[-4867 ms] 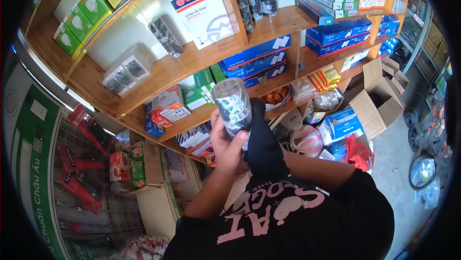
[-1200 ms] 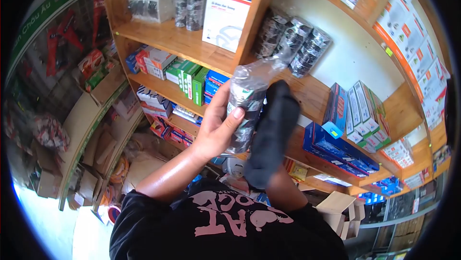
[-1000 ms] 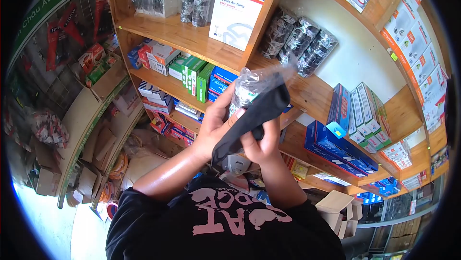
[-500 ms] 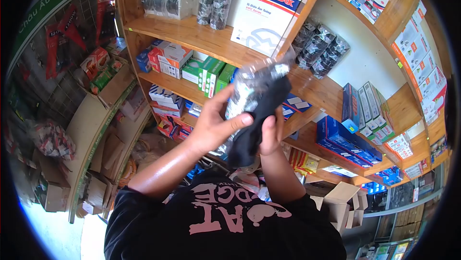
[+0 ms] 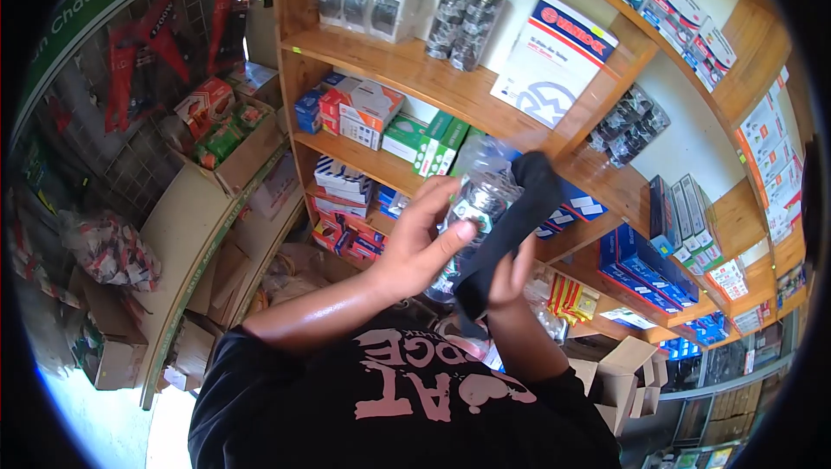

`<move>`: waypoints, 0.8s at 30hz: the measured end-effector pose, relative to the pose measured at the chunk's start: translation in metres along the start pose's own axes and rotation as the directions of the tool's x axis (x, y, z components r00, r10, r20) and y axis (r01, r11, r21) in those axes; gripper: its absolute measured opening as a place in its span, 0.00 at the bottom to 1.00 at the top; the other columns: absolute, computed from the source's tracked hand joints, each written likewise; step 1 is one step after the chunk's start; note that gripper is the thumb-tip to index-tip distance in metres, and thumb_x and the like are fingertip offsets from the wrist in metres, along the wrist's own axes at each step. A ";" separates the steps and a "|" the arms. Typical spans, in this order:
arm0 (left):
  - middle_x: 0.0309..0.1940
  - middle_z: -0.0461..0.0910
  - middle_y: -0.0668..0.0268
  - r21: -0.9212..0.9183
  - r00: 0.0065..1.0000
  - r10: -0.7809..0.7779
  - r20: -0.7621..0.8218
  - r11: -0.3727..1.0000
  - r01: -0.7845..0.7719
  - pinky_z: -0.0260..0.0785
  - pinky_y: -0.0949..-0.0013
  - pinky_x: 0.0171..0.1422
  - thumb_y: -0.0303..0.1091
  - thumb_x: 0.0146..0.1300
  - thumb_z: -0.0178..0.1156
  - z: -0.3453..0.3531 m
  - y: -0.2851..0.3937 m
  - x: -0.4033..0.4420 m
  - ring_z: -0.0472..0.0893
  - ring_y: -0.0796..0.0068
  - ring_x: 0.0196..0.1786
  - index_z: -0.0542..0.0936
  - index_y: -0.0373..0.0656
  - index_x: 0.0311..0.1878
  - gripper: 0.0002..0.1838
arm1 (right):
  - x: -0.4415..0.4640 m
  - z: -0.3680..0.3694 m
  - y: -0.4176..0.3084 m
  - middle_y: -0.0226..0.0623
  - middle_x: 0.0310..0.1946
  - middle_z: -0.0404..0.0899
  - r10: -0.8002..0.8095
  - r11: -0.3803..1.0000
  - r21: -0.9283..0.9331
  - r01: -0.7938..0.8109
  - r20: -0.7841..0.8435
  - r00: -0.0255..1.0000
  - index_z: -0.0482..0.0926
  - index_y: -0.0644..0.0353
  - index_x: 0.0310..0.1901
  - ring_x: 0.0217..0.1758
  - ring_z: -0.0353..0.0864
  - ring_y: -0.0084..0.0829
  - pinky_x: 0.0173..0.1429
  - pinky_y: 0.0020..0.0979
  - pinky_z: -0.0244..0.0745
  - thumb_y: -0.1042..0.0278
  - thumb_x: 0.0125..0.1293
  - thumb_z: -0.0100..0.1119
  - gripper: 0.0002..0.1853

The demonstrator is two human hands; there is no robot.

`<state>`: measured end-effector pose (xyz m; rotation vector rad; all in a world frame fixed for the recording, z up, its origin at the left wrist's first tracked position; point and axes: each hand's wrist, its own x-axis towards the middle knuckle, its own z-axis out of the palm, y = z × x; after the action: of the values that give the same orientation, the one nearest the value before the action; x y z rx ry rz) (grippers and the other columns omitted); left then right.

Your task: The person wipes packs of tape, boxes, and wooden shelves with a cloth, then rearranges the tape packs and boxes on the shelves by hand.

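My left hand (image 5: 433, 231) is closed around a cylinder-shaped pack of rolls (image 5: 474, 209) wrapped in clear, shiny plastic, its thumb lying across the front. The loose plastic end sticks up above the pack. Against the pack's right side, my right hand (image 5: 512, 270) grips a black cloth (image 5: 519, 214), which droops over at the top and hangs down below the fingers. Part of the right hand is hidden behind the cloth. Both hands are in front of my chest, facing the wooden shelves.
Wooden shelves (image 5: 381, 49) ahead hold similar wrapped dark stacks (image 5: 465, 23), a white Vanlock box (image 5: 554, 58), green boxes (image 5: 424, 140) and blue boxes (image 5: 645, 270). Left stands a rack with a carton of packets (image 5: 229, 136) and a plastic bag (image 5: 112, 248). Open cardboard boxes (image 5: 619, 378) sit low right.
The view has shifted, so the shelves appear further right and lower. The black cloth has moved from covering the pack's front to its right side, its top now folded over.
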<state>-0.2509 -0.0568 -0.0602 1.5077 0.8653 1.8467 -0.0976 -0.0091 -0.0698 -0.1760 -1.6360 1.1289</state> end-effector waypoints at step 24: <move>0.66 0.75 0.60 -0.544 0.988 -0.084 0.130 0.827 0.142 0.60 0.67 0.76 0.27 0.70 0.66 -0.045 0.037 -0.016 0.72 0.71 0.70 0.64 0.33 0.76 0.34 | -0.002 0.079 -0.005 0.43 0.64 0.75 0.162 0.980 0.150 -0.134 -0.190 0.968 0.64 0.67 0.72 0.65 0.76 0.35 0.70 0.37 0.69 0.57 0.79 0.51 0.28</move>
<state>-0.2944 -0.0972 -0.0466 1.1370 0.3117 1.7152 -0.1595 -0.0588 -0.0648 -0.3183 -1.3799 1.2887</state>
